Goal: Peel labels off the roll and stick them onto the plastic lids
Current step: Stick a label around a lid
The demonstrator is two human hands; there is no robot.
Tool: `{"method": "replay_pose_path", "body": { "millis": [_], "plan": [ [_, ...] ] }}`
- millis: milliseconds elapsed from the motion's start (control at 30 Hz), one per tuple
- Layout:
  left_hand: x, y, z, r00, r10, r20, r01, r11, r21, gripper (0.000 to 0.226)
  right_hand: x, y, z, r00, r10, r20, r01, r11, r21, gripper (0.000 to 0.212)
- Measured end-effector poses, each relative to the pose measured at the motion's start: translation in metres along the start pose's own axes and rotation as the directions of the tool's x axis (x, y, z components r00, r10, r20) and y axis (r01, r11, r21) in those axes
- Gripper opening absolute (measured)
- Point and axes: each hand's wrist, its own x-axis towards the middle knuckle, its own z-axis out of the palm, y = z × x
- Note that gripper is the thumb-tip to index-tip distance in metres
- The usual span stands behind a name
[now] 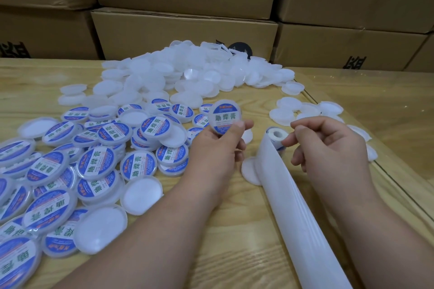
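Observation:
My left hand holds up a round translucent lid with a blue and white label stuck on its face, thumb against its lower rim. My right hand hovers beside the label roll, fingers curled, fingertips close to the roll's near side; whether they pinch a label I cannot tell. A long strip of white backing paper runs from the roll toward me. One bare lid lies partly under the strip.
A heap of labelled lids covers the table's left side. A big pile of bare white lids lies at the back, with several more at the right. Cardboard boxes wall off the far edge. A seam runs along the table's right side.

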Motion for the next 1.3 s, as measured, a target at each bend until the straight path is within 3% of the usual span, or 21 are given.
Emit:
{"method": "replay_pose_path", "body": {
  "millis": [100,200,467,633,767,900,967,1033,1167,1300],
  "plan": [
    [0.004,0.003,-0.001,0.997,-0.07,-0.014,0.067,0.988,-0.142,0.028,0.0,0.002,0.0,1.0,-0.005,0.003,0.005,1.0,-0.025,0.019],
    [0.007,0.006,0.0,0.989,-0.138,-0.054,0.115,0.945,-0.305,0.01,0.001,0.004,0.0,1.0,-0.002,0.008,0.002,0.999,-0.041,0.019],
    [0.013,0.009,-0.006,0.966,-0.217,-0.144,0.11,0.842,-0.527,0.039,0.001,0.005,0.002,1.0,0.019,0.025,-0.016,0.994,-0.106,0.017],
    [0.016,0.008,-0.009,0.96,-0.231,-0.161,0.106,0.828,-0.551,0.043,0.0,0.004,0.004,0.995,0.077,0.067,-0.064,0.982,-0.177,0.018],
    [0.013,0.008,-0.007,0.98,-0.183,-0.076,0.136,0.901,-0.412,0.042,-0.001,0.003,0.005,0.99,0.098,0.104,-0.075,0.976,-0.203,0.024],
    [0.003,0.004,0.003,0.999,0.0,-0.036,-0.002,0.997,-0.071,0.032,0.0,0.005,0.006,0.99,0.077,0.118,-0.056,0.984,-0.172,0.019],
    [-0.002,-0.002,0.006,0.994,0.106,-0.012,-0.104,0.988,0.112,0.021,0.0,0.006,0.006,0.988,0.074,0.136,-0.05,0.984,-0.174,0.021],
    [-0.005,-0.007,0.008,0.988,0.151,0.023,-0.152,0.964,0.217,0.028,0.001,0.008,0.007,0.986,0.066,0.154,-0.034,0.978,-0.206,0.02],
    [-0.011,-0.008,0.011,0.988,0.136,0.075,-0.155,0.914,0.376,0.039,0.003,0.012,0.005,0.983,0.059,0.176,-0.011,0.965,-0.262,0.018],
    [-0.012,-0.007,0.011,0.988,0.149,0.039,-0.148,0.851,0.504,0.041,0.005,0.013,0.001,0.979,0.05,0.199,-0.002,0.973,-0.232,0.023]
  ]
}}
